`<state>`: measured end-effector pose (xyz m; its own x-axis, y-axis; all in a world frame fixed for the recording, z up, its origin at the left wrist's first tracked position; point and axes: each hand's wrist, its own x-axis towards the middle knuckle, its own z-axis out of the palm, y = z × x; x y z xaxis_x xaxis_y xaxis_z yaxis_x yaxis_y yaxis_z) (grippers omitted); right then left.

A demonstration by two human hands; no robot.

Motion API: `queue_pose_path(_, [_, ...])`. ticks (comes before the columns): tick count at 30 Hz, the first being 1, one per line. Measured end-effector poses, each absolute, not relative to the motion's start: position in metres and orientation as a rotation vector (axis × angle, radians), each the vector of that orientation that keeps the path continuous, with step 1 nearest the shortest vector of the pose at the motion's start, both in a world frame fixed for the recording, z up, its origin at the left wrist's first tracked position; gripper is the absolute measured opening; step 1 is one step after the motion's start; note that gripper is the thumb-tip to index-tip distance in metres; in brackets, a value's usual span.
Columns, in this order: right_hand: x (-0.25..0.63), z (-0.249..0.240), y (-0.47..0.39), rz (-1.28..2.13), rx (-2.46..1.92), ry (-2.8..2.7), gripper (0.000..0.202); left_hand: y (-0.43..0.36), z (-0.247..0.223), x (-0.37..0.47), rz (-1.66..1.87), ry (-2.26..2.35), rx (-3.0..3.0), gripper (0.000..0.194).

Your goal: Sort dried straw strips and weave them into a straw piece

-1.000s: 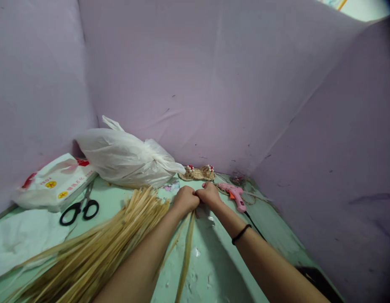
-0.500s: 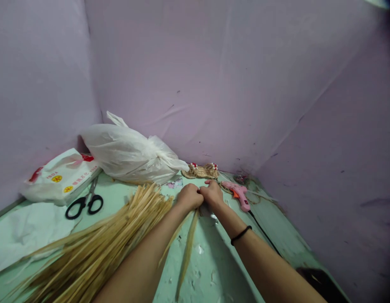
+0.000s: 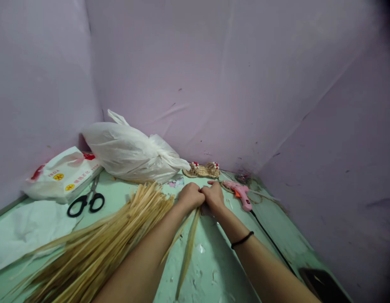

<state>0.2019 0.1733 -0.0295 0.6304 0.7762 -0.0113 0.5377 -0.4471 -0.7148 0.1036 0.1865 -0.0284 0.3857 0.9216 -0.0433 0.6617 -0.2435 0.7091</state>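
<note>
My left hand (image 3: pixel 190 196) and my right hand (image 3: pixel 214 197) meet over the middle of the table, thumbs touching. Both are closed on a dried leaf strip (image 3: pixel 189 252), whose long tail runs from beneath them toward me. Another thin strip trails beside it, partly behind my left forearm. The part between my fingers is hidden. My right index finger points outward. Left of my arm lies a thick bundle of dried leaf strips (image 3: pixel 100 248). Just beyond my hands sits a woven piece with red and white beads (image 3: pixel 201 170).
A pink glue gun (image 3: pixel 241 192) with a black cord lies right of my hands. Black-handled scissors (image 3: pixel 86 203), a tissue pack (image 3: pixel 67 174) and white paper (image 3: pixel 27 233) are at left. A tied white plastic bag (image 3: pixel 132 151) rests against the wall. A dark flat object (image 3: pixel 323 284) lies at lower right.
The view has shifted very slightly. Both hands stay together on the leaf strip, with no clear change of grip.
</note>
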Motion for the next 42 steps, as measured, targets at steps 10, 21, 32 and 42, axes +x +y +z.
queue_pose_path(10, [0.203,-0.028,0.163,0.959,-1.746,-0.753,0.034,0.196,-0.039,0.106,0.549,1.369,1.915,0.022])
queue_pose_path(21, [0.208,-0.031,0.159,1.028,-1.580,-0.689,0.025,0.193,-0.038,0.107,0.603,1.414,1.907,0.019])
queue_pose_path(32, [0.222,-0.048,0.164,0.679,-1.634,-0.946,0.024,0.187,-0.036,0.114,0.677,1.567,1.867,0.020])
queue_pose_path(42, [0.223,-0.058,0.166,0.675,-1.559,-0.911,0.015,0.175,-0.027,0.121,0.693,1.602,1.948,0.020])
